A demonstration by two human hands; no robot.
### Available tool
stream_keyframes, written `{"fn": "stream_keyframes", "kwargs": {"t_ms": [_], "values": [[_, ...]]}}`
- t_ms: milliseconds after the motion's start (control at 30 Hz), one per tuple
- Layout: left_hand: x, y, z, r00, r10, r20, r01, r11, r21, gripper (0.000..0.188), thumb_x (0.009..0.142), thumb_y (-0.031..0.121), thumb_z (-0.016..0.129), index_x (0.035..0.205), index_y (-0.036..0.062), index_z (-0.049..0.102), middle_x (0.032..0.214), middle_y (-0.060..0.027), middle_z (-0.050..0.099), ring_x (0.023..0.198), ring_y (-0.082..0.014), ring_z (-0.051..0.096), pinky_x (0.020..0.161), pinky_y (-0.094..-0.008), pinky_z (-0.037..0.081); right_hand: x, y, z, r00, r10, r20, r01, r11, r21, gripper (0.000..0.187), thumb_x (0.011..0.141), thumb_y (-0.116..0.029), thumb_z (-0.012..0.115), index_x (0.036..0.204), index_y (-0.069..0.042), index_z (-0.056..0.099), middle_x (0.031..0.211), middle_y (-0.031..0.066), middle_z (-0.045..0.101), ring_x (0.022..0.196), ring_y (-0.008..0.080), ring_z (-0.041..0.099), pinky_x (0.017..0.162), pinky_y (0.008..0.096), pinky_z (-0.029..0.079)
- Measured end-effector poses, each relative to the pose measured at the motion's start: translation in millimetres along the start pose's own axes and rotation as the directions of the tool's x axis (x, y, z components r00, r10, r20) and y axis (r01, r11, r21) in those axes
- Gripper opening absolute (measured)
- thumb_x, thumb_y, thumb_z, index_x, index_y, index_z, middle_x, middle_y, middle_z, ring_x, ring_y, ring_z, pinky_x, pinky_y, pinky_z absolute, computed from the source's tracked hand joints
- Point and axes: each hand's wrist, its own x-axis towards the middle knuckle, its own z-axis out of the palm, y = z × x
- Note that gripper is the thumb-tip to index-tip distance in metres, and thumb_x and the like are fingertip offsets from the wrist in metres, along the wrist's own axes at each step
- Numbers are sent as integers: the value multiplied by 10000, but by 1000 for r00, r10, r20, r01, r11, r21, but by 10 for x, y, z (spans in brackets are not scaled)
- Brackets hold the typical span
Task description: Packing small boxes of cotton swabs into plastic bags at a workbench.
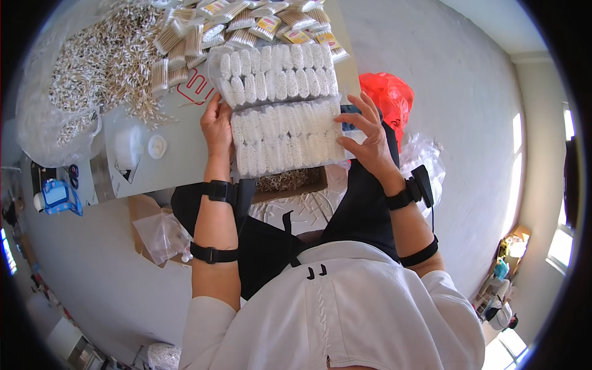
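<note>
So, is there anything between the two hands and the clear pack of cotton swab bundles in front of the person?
Nothing visible. The left hand grips the near pack at its left edge and the right hand at its right edge, both in direct contact. A second pack lies just beyond it on the table, not between hands and pack.

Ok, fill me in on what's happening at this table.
A person seated at a low table holds a clear pack of cotton swabs flat between both hands: the left hand grips its left edge, the right hand its right edge. A second pack lies just beyond it. Farther back are small bundles of swabs and a loose heap of swabs on plastic sheet. A red bag sits on the floor to the right.
</note>
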Motion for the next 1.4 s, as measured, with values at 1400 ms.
{"fn": "stream_keyframes", "kwargs": {"t_ms": [1400], "values": [[-22,16,-36,1000,-3,-5,3,1000,-4,373,939,78,585,1295,-30,558,1065,-56,665,910,-97,587,822,-236,464,59,-245,209,987,-159,-17,156,982,-110,484,692,-122,736,1166,-146,645,1458,156,397,1387,386,316,1120,464,298]]}}
